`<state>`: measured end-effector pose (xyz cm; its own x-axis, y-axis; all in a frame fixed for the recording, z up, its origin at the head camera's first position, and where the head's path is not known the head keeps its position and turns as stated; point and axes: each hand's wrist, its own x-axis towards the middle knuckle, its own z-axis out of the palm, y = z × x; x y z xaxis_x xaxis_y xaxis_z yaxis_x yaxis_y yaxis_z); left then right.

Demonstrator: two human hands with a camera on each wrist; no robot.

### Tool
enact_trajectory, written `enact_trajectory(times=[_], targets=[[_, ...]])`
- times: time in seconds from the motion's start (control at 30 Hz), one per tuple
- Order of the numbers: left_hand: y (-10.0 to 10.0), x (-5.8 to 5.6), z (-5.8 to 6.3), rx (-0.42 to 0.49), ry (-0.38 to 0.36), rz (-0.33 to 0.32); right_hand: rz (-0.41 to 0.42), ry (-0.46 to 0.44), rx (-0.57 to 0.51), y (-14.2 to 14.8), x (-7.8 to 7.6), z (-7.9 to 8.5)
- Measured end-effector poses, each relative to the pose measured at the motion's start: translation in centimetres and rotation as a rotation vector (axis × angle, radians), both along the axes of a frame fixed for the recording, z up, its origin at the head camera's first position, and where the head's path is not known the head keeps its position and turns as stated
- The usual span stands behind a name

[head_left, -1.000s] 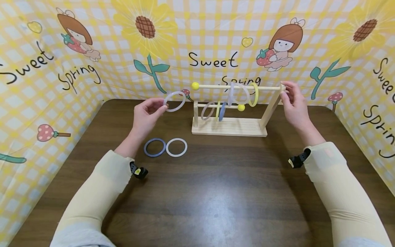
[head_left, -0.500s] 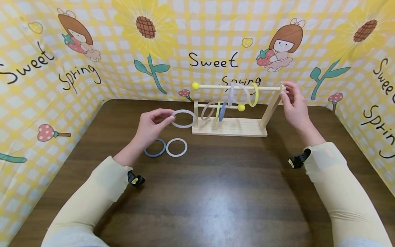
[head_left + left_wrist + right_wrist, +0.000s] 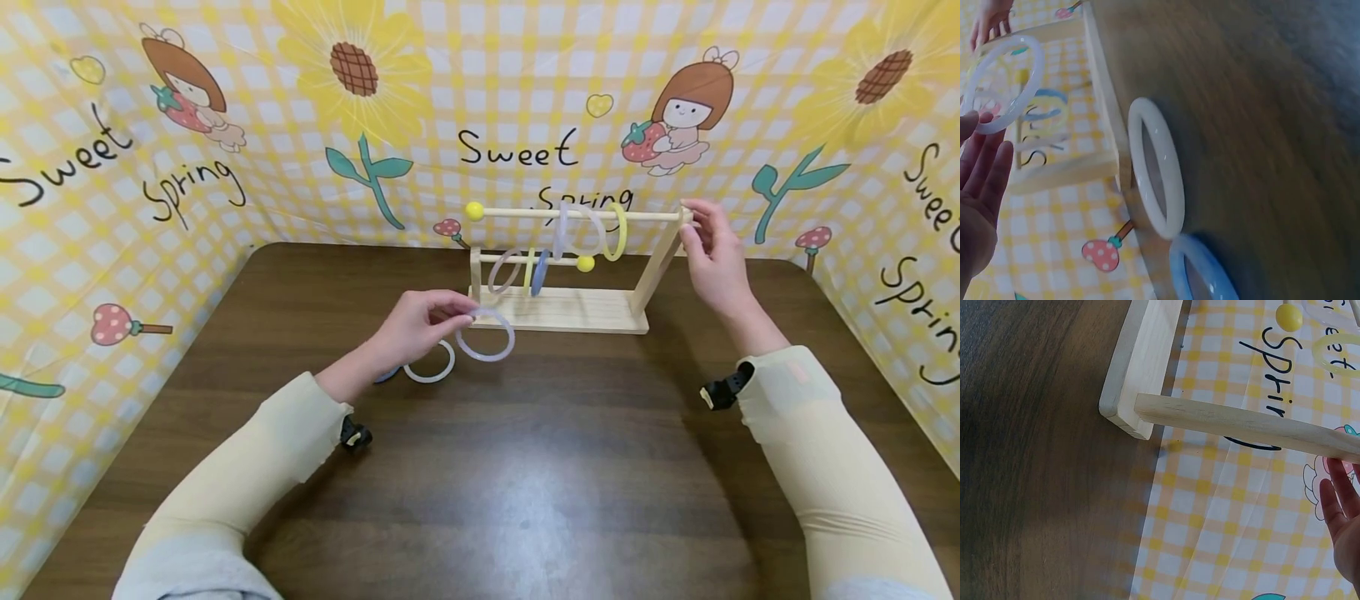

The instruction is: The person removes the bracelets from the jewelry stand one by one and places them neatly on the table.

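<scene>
My left hand pinches a translucent pale-lilac ring between thumb and fingertips, in front of the left end of a wooden ring stand. With its fingers at the top of the tall right post, my right hand grips the stand. Two clear-lilac rings and a yellow ring hang on the upper rod. The lower rod carries a pinkish ring, a thin yellow one and a blue ring. In the left wrist view the held ring overlaps the stand.
A white ring lies flat on the dark wooden table. Beside it a blue ring is partly hidden by my left hand in the head view. A checkered cloth with sunflowers encloses the back and sides.
My left hand has lowered the pale-lilac ring and carried it right and nearer, from left of the stand to its front. The right hand stays on the post.
</scene>
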<state>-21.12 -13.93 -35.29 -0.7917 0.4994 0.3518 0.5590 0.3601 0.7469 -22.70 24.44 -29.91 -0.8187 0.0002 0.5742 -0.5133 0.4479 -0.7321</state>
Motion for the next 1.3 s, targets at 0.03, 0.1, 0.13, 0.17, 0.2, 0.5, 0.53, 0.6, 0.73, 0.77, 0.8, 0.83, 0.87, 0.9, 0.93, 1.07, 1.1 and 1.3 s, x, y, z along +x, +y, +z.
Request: enact_trajectory(times=[0.03,0.1,0.13,0.17,0.2,0.5,0.53,0.6,0.73,0.77,0.8,0.83,0.87,0.9,0.93,1.07,1.1,1.3], targets=[[0.3,-0.2,-0.2,-0.022,-0.005,-0.015,0.000,-0.002,-0.001,0.0,0.0,0.0],[0.8,-0.6,-0.5,-0.060,-0.016,-0.044,0.002,-0.007,-0.003,0.0,0.0,0.0],[1.0,-0.8,-0.6,-0.077,-0.021,-0.058,0.004,-0.008,-0.004,0.0,0.0,0.0],[1.2,-1.1,-0.8,-0.096,-0.028,-0.070,0.004,-0.010,-0.005,0.0,-0.1,0.0],[1.4,-1.3,-0.9,-0.115,-0.034,-0.081,0.004,-0.010,-0.005,0.0,-0.1,0.0],[2.3,-3.3,-2.2,-0.244,-0.121,-0.162,0.002,-0.007,-0.010,-0.1,-0.1,-0.1],[2.3,-3.4,-2.3,-0.249,-0.135,-0.169,0.002,-0.006,-0.010,-0.1,-0.1,-0.1],[2.3,-3.6,-2.5,-0.257,-0.156,-0.178,0.000,-0.006,-0.010,-0.1,-0.1,-0.1],[2.2,-4.1,-2.8,-0.275,-0.160,-0.190,-0.001,-0.009,-0.014,-0.2,-0.1,-0.1],[2.2,-4.2,-2.9,-0.282,-0.156,-0.194,0.000,-0.008,-0.018,-0.1,-0.1,-0.1],[2.2,-4.4,-3.0,-0.292,-0.152,-0.198,0.001,-0.008,-0.022,-0.1,-0.1,-0.1],[2.2,-4.5,-3.1,-0.302,-0.146,-0.203,0.000,-0.007,-0.022,-0.1,-0.1,-0.1],[2.2,-4.7,-3.1,-0.318,-0.137,-0.208,-0.001,-0.006,-0.023,0.0,-0.1,-0.1],[2.3,-4.8,-3.2,-0.335,-0.129,-0.210,-0.003,-0.004,-0.024,0.2,-0.4,-0.4],[2.3,-5.0,-3.2,-0.350,-0.122,-0.214,-0.006,-0.003,-0.024,0.4,-0.7,-0.6],[2.4,-5.3,-3.3,-0.418,-0.097,-0.215,-0.014,-0.009,-0.024,1.3,-2.0,-1.8],[2.4,-5.3,-3.4,-0.432,-0.093,-0.214,-0.014,-0.012,-0.026,1.5,-2.3,-2.1],[2.5,-5.3,-3.8,-0.483,-0.065,-0.205,-0.016,-0.019,-0.023,1.5,-2.4,-2.2]])
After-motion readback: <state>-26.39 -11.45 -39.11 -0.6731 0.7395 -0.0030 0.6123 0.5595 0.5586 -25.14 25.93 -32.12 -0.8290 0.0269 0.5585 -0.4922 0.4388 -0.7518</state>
